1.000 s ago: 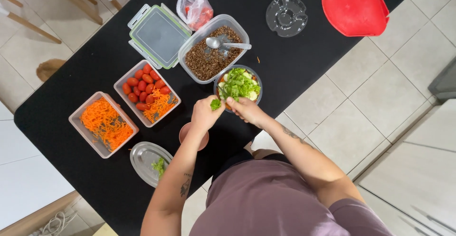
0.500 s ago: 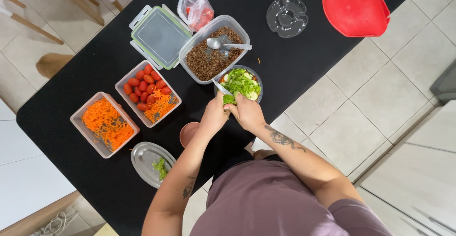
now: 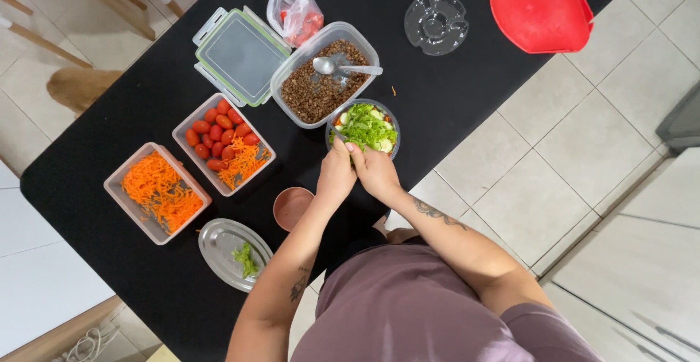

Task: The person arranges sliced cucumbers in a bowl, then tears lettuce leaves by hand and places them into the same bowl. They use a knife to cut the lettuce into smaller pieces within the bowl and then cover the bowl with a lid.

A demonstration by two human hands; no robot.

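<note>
A person, seen from above, is pressing both hands together at the near rim of a small round bowl [image 3: 363, 127] of chopped lettuce and other salad pieces. The left hand [image 3: 335, 176] and right hand [image 3: 377, 172] are touching each other; whether either grip is closed on anything cannot be told. Handling the greens well here is judged to mean keeping the fingers low over the bowl so that pieces are not dropping onto the table [image 3: 467, 92].

The table is black and is standing on pale floor tiles [image 3: 576, 143]. Also lying on it are a tub of brown grains [image 3: 321, 78] with a spoon [image 3: 343, 66], tomatoes [image 3: 217, 137], grated carrot [image 3: 157, 191] and a red lid [image 3: 539, 8].
</note>
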